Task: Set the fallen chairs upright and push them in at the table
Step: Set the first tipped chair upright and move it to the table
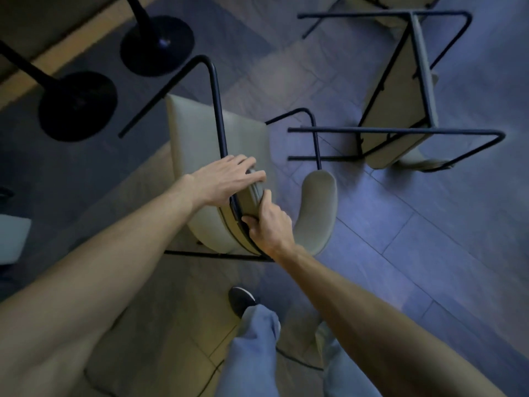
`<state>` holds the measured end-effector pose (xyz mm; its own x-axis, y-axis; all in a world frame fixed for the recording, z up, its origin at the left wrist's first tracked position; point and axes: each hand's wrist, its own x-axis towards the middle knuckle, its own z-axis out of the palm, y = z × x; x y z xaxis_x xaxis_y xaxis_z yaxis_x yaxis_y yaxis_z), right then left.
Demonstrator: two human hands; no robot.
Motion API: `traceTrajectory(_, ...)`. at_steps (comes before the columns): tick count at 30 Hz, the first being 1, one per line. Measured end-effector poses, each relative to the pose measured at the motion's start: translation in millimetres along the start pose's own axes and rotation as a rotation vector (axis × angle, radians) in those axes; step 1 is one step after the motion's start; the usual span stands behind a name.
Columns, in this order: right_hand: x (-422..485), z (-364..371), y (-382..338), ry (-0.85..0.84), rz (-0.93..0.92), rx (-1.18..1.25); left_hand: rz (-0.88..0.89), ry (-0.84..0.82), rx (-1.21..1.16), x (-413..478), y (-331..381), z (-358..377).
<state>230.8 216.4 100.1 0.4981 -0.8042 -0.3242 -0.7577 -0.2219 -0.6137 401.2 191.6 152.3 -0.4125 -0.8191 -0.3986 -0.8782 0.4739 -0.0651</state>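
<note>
The near chair [194, 144] lies tipped over on the tiled floor [429, 253], its black metal legs sticking out sideways. The left hand [229, 179] rests on its padded edge with fingers stretched out flat, grasping nothing. Just beside it, the right hand [269, 224] grips the same padded edge, fingers and thumb curled round it. A second chair [395, 104] lies overturned beyond the near chair's right side, while two black pedestal bases [77, 107] stand beyond its left side.

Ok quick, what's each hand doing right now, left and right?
Left hand: open, fingers laid on the near chair, by its black frame.
Right hand: closed, gripping that chair's padded edge.
</note>
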Motion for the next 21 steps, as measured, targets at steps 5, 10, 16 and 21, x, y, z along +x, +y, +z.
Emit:
traceTrajectory(5, 3, 23, -89, -0.029, -0.073, -0.095, -0.184, 0.088, -0.043, -79, -37, 6)
traceTrajectory(10, 10, 51, -155, -0.055, -0.144, -0.148, -0.566, 0.172, -0.279, -152, -29, 24)
traceTrajectory(16, 21, 85, -217, -0.131, -0.266, -0.173, -0.684, 0.161, -0.048, -198, -54, 40)
traceTrajectory(21, 24, 110, -240, -0.115, -0.389, -0.054, -0.649, 0.002, 0.093, -230, -97, 41)
